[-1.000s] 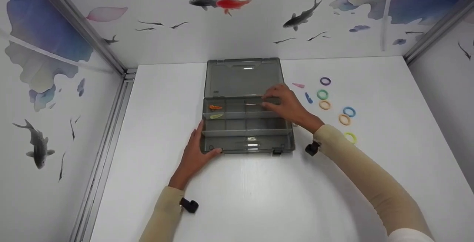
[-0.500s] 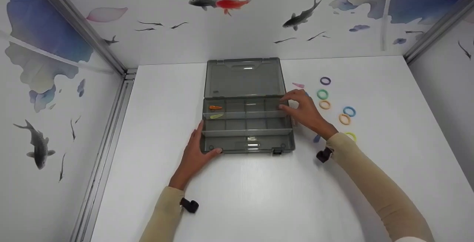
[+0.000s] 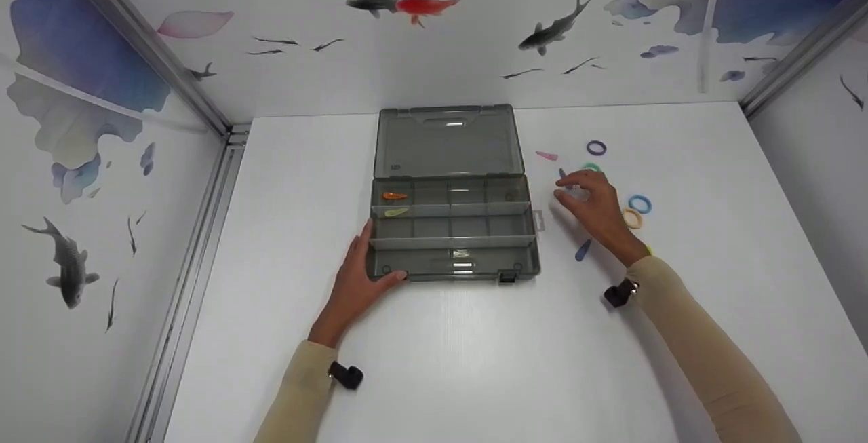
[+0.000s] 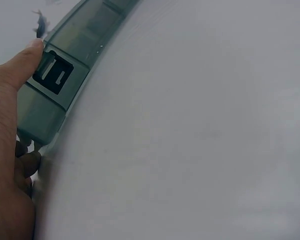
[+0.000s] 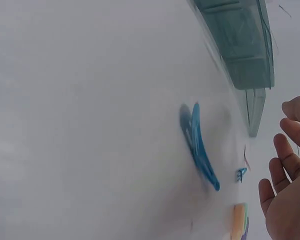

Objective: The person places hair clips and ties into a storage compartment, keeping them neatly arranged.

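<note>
A dark translucent compartment box (image 3: pixel 454 279) lies on the table with its lid (image 3: pixel 447 141) folded back. My left hand (image 3: pixel 356 273) grips its front left corner, the thumb (image 4: pixel 25 62) against the front wall by the latch and the fingers down the left side. An orange hair clip (image 3: pixel 394 196) lies in the back row's left compartment, a yellow hair clip (image 3: pixel 396 212) in the row before it. To the right of the box, my right hand (image 3: pixel 600 209) hovers with loosely bent fingers and no visible object between them. A blue hair clip (image 5: pixel 202 150) lies below its wrist.
Right of the box lie a pink hair clip (image 3: pixel 546 156), another blue clip (image 3: pixel 562 174) partly behind my fingers, and several coloured hair ties, including a purple one (image 3: pixel 596 148) and a blue one (image 3: pixel 639 204). Printed panels wall the table at the back and sides.
My right hand has moved right, from over the box's back row to above the table. The nearer blue hair clip has come into view. My left hand and the box have stayed put.
</note>
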`<act>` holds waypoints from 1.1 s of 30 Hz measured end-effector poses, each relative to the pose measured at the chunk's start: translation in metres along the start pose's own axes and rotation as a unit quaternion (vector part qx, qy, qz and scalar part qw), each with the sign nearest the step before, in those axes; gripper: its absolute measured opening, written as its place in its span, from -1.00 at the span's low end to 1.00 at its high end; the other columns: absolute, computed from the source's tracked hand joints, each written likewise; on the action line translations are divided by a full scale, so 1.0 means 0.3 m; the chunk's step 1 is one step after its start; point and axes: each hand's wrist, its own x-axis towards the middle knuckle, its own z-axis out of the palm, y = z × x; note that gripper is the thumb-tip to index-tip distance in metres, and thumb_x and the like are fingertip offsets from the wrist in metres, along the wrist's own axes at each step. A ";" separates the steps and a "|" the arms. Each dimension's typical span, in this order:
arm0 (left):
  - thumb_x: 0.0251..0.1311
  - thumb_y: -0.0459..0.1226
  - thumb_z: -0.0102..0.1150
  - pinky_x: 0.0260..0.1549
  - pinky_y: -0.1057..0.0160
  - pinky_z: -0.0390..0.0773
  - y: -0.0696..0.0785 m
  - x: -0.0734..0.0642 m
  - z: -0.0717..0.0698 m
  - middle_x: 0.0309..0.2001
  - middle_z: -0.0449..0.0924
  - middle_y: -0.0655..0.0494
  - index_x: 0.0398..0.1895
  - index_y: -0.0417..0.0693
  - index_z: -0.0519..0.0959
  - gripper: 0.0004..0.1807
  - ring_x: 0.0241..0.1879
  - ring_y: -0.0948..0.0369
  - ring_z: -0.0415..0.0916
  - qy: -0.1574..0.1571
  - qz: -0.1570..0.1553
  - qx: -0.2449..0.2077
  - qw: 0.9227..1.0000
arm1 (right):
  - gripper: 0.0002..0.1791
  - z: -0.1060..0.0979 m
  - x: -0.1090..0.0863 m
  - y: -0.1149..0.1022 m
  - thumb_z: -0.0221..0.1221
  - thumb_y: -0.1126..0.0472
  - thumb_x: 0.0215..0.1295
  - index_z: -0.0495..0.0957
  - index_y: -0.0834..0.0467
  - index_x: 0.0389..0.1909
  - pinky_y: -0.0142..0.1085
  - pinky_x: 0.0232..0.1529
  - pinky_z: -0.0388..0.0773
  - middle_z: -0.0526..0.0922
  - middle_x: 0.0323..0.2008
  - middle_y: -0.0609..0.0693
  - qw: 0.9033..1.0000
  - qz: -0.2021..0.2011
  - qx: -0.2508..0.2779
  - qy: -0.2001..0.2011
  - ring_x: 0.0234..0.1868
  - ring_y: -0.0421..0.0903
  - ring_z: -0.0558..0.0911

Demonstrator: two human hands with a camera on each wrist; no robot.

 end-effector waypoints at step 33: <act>0.28 0.25 0.54 0.58 -0.49 0.03 -0.007 0.001 0.002 0.79 -0.13 -0.22 0.86 0.33 -0.15 0.30 0.77 -0.23 -0.22 -0.005 -0.001 -0.002 1.000 | -0.53 -0.110 -0.353 0.033 0.68 0.32 0.08 0.76 0.41 -0.02 0.17 0.20 0.28 0.66 0.02 0.30 0.988 -0.044 -0.142 -0.026 0.16 0.30 0.43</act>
